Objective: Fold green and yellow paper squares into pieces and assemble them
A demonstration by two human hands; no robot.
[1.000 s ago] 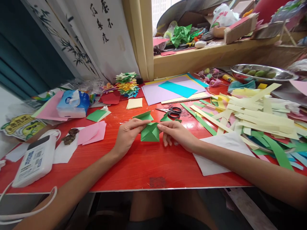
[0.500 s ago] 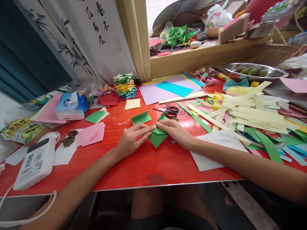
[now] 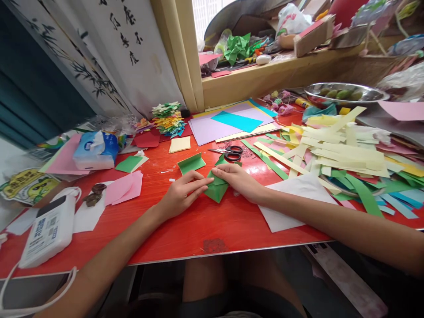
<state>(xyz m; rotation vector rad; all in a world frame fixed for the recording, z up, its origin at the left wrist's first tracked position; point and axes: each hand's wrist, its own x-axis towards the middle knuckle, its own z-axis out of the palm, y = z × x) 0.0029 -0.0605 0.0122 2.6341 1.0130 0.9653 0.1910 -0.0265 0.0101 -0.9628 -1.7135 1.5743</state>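
A folded piece of green paper (image 3: 217, 193) is between my two hands, one corner pointing toward me. My left hand (image 3: 184, 193) pinches its left side with thumb and fingers. From the right, my right hand (image 3: 239, 181) grips the upper part, and its fingers hide some of the folds. Just beyond my left fingers lies a creased green paper square (image 3: 191, 164) with one edge standing up. Black-handled scissors (image 3: 232, 153) rest behind my right hand, with more green paper partly hidden between them and the fingers.
White paper (image 3: 294, 203) lies under my right forearm. Many paper strips (image 3: 344, 150) are heaped at the right, near a metal dish (image 3: 346, 93). Coloured sheets (image 3: 232, 126) lie at the back. At the left are a tissue pack (image 3: 96, 150), pink papers (image 3: 124, 187) and a white corded device (image 3: 49, 229).
The green paper's front part now looks smoother, and my left fingers sit slightly lower on it. The whole view has shifted a little. Both hands keep their hold.
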